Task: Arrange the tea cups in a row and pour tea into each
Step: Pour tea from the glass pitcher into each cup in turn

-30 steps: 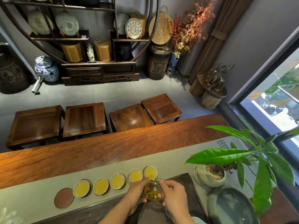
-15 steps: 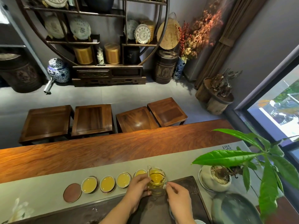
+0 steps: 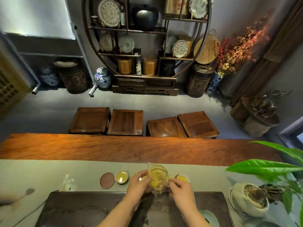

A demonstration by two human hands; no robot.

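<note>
Both hands grasp the glass pitcher (image 3: pixel 158 178) of amber tea, left hand (image 3: pixel 138 184) curled round its side, right hand (image 3: pixel 181 188) pinching its handle, with filled tea cups (image 3: pixel 122 176) just beyond the fingertips; no readable writing.

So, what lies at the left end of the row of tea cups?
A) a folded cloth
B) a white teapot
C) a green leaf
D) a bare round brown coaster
D: the brown coaster lies empty, just left of the leftmost filled cup, on the grey runner.
</note>
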